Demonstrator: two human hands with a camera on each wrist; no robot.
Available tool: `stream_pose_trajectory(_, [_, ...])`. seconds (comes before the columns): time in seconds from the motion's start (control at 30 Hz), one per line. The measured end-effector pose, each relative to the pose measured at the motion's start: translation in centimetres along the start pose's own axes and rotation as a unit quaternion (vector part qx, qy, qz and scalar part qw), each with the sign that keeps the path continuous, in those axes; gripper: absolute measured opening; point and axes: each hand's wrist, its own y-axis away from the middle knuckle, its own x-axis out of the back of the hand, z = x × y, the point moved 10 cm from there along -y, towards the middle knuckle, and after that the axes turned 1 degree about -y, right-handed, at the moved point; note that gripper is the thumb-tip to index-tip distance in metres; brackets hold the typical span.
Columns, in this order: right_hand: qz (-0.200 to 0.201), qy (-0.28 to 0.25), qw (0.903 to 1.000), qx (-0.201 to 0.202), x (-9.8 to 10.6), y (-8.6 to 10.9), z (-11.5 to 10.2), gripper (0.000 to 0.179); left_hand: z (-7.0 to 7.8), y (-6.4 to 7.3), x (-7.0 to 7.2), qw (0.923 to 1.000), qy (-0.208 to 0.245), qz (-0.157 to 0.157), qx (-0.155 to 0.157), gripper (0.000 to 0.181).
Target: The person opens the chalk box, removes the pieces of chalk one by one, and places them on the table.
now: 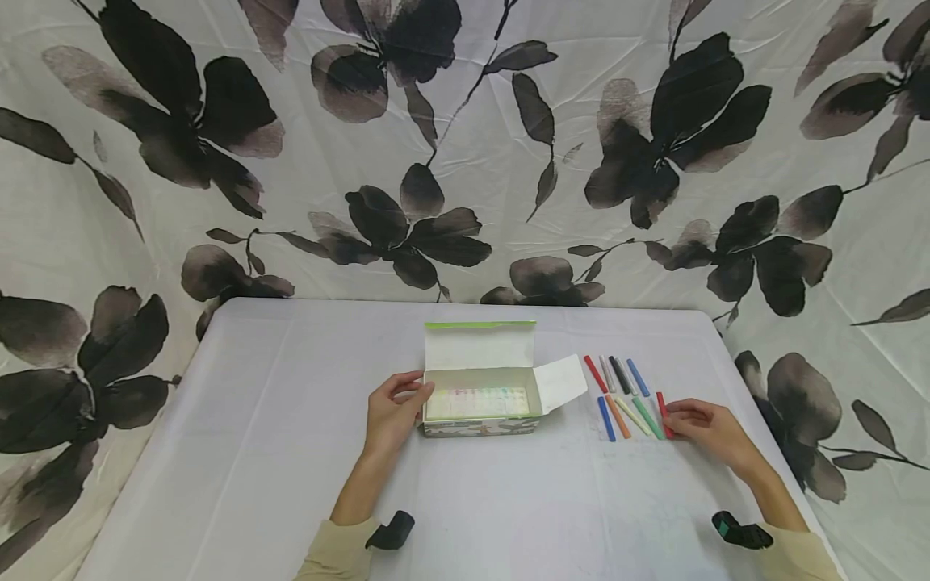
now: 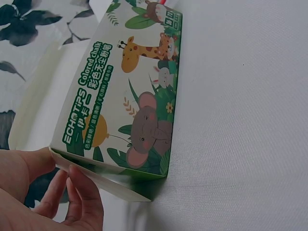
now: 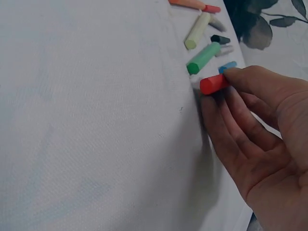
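Observation:
An open cardboard chalk box (image 1: 479,428) stands on the table, lid raised at the back and its right flap (image 1: 561,382) folded outward. Pale chalk sticks (image 1: 483,401) lie inside. At the box's left end, my left hand (image 1: 388,415) pinches the side flap (image 2: 113,184) between thumb and fingers. Animal pictures and the words "Colored chalk" show on the box in the left wrist view. My right hand (image 1: 712,432) pinches a red chalk stick (image 3: 212,85) between thumb and fingertips, at the right end of the laid-out sticks. A green chalk stick (image 3: 204,58) lies beside it.
Two rough rows of loose chalk lie right of the box, among them a blue stick (image 1: 606,418), an orange stick (image 1: 617,416) and a black stick (image 1: 621,375). A white cloth covers the table (image 1: 291,452). Behind hangs a floral curtain (image 1: 508,242).

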Motion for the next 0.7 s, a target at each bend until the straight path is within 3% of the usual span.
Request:
stream_pose_trajectory(0.13, [0.002,0.02,0.9997,0.016,-0.1,0.3,-0.2,0.042,0.0,-0.1,0.0,1.0,0.001,0.001,0.0,0.034])
stream_pose_trajectory(0.4, [0.03,0.123,0.9907,0.05,-0.3,0.3,-1.9,0.027,0.1,0.0,-0.2,0.9999,0.007,-0.015,0.003,0.037])
stream_pose_trajectory(0.7, [0.064,0.142,0.9857,0.065,0.3,0.1,-3.9,0.025,0.1,0.2,0.4,0.9998,-0.006,-0.017,0.011,0.041])
